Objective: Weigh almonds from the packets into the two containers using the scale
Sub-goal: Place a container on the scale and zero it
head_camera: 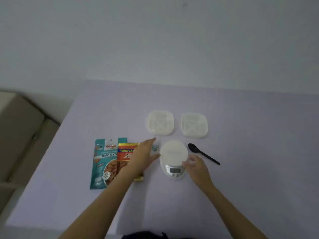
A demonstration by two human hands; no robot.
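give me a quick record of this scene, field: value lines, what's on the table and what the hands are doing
surface: lilac table
scale: white, centre front, platform bare
containers: two clear ones with lids on, behind the scale, left and right
packets: teal packet far left, orange packet overlapping its right edge, both flat
spoon: black, right of the scale
left hand: open, over the orange packet, reaching at the scale's left edge
right hand: open, at the scale's right front
almonds weighed: none yet
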